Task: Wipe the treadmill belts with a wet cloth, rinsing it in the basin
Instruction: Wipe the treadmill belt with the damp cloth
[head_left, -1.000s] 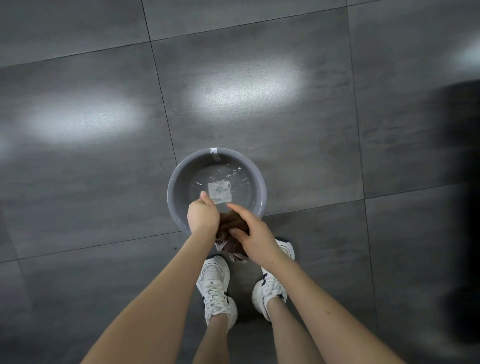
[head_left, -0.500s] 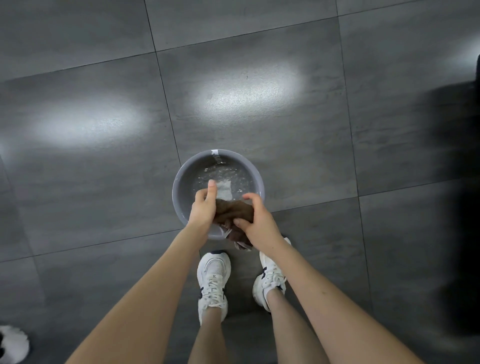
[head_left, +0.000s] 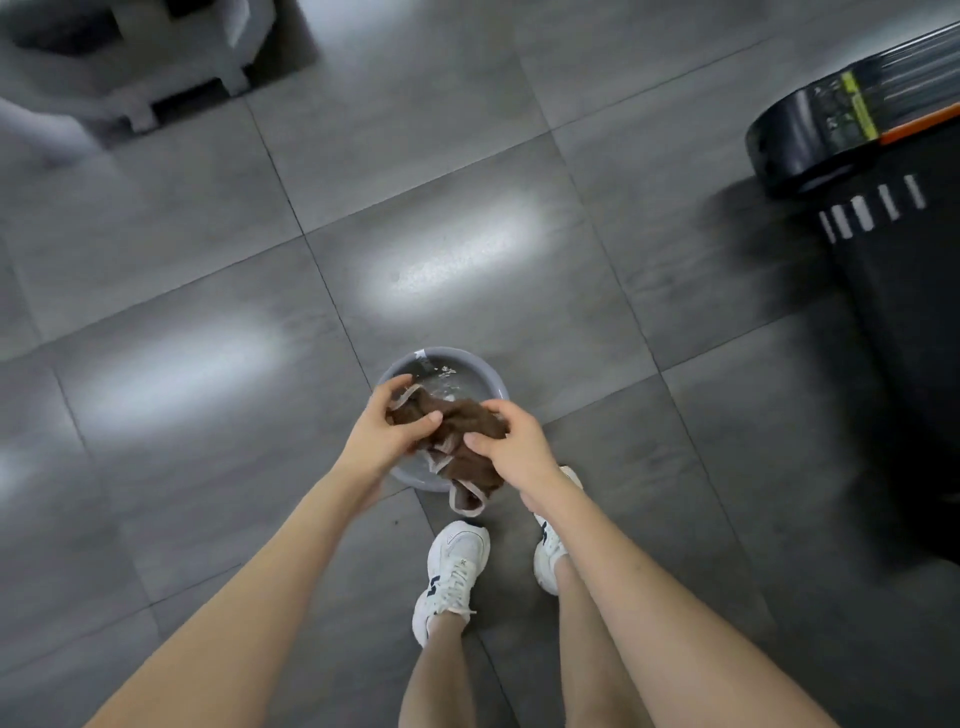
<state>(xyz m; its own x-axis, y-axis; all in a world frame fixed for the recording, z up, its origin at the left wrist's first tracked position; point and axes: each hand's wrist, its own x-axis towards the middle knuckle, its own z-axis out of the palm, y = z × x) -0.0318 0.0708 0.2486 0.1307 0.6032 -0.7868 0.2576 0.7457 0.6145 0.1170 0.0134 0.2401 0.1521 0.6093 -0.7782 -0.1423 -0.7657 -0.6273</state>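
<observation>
The cloth (head_left: 457, 422), brown with a pale edge, is bunched up between both hands, raised over the basin (head_left: 491, 378). The left hand (head_left: 382, 439) grips its left end, fingers curled over the far side and thumb pressed onto the top. The right hand (head_left: 522, 449) grips the other end, fingers curled round the bundle and thumb tucked against its near side. The two hands are close together with only the wad of cloth between them. A loose tail of cloth hangs below the right hand, and its pale edge loops down past the near rim of the basin.

The basin is round and grey, and it sits on the floor (head_left: 208, 249) directly under the hands. Its near half is hidden by them. Water (head_left: 441, 379) glints in the part that shows beyond the fingers.

Below the hands, nearer the person, are two white shoes (head_left: 452, 569) on the grey tiles, the right one partly covered by the right forearm. Bright patches of reflected light lie on the tiles beyond and to the left of the left hand.

Well off to the right of the right hand lies the black treadmill (head_left: 904, 322), with white stripes on its belt and a rounded end cap carrying a yellow-green label. Far beyond the left hand is a blurred grey machine (head_left: 130, 57); I cannot tell what it is.
</observation>
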